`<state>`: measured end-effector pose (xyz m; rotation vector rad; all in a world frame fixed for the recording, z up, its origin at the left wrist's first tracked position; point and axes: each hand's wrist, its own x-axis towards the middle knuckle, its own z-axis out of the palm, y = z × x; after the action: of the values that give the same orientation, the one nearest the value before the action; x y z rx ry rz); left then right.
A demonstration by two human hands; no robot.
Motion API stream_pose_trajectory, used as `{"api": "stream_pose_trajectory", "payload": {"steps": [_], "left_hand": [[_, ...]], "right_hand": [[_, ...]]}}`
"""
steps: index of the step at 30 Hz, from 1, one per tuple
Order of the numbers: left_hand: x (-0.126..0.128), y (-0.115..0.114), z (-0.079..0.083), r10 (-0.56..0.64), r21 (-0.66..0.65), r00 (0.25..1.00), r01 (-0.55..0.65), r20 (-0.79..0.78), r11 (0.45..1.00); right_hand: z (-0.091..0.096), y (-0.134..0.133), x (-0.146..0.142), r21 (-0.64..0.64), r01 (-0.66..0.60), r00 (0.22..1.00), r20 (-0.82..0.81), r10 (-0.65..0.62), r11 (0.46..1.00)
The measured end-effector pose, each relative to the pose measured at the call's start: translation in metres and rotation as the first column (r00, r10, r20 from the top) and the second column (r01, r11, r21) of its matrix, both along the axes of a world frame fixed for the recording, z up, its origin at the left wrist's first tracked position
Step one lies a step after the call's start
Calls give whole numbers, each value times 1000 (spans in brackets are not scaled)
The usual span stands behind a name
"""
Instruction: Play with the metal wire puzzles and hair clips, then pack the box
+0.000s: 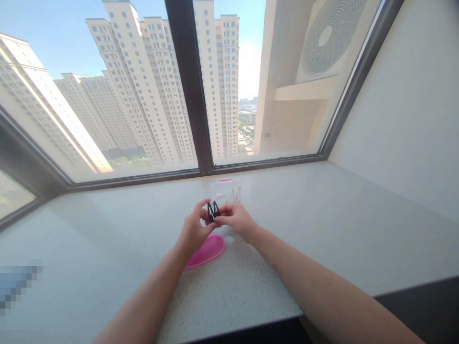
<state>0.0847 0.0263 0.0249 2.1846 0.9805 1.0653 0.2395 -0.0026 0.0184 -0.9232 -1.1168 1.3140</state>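
Note:
Black snap hair clips (214, 211), seemingly two side by side, are held upright between my two hands above the windowsill. My left hand (194, 228) grips them from the left, its index finger at their top and its thumb near their lower end. From the right, my right hand (239, 220) pinches their edge with thumb and fingers. A shallow pink oval tray (222, 244) lies below, partly covered by my left hand and forearm. Just behind the hands is a clear zip bag (226, 191) with a pink strip along its top; its small contents are too blurred to name.
The pale speckled windowsill (294, 215) runs up to a dark window frame (204, 165), with a white wall (405, 119) at the right. A pixelated blue patch (16, 284) is at the far left. The sill's front edge lies close to my forearms.

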Motion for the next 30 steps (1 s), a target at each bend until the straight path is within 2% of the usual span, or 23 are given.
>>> {"api": "stream_pose_trajectory", "payload": {"steps": [6,17,25,30], "left_hand": [[0,0,1,15,21,1000,-14,-21,1000],[0,-2,4,29,29,999,-28,-40,999],[0,-3,5,16,62,998,-11,-68,998],[0,-2,5,5,44,998,-2,-63,999]], "right_hand": [[0,-1,-3,31,59,998,5,-59,998],[0,-1,-8,85,76,997,-40,-73,993],[-1,-1,-6,73,1,999,-54,3,997],[0,-2,-6,83,-3,998,-55,8,997]]}}
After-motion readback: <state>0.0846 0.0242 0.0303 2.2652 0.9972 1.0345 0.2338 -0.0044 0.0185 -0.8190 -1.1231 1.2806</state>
